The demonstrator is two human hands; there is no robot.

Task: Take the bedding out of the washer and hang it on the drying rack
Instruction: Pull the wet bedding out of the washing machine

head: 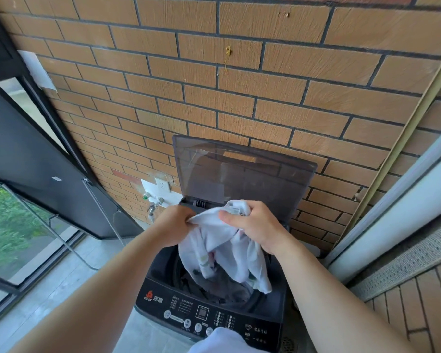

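top-loading washer (161,273) seen from above, with both hands raised over its open mouth. the left hand (175,225) pinches one edge of the white bedding (222,250) between curled fingers. the right hand (252,225) has its thumb and fingers closed round a bunched upper corner of the same cloth, a fold of it showing above the knuckles. the bedding is stretched taut between the two hands and hangs below them in loose folds with a faint coloured print; its lowest corner drapes over the right-hand rim of the drum. beneath the hands, inside the drum, lies dark grey laundry (222,289), partly covered by the hanging cloth. the smoked transparent lid (242,171) stands upright beyond the hands, leaning back towards the orange brick wall (239,85). the control panel (209,319), with round buttons, a small display and printed characters, runs along the washer's edge nearer the person than the hands. to the left of the left hand, on the wall, are a white wall socket (162,185) and a metal tap (155,203) with a green fitting. further left, a dark-framed window (15,225) shows green foliage outside, above a grey concrete floor (61,289). to the right of the right hand runs a pale sliding-door frame (392,225). a strip of white fabric (222,340) shows at the lower edge, below both forearms; what it belongs to cannot be told.
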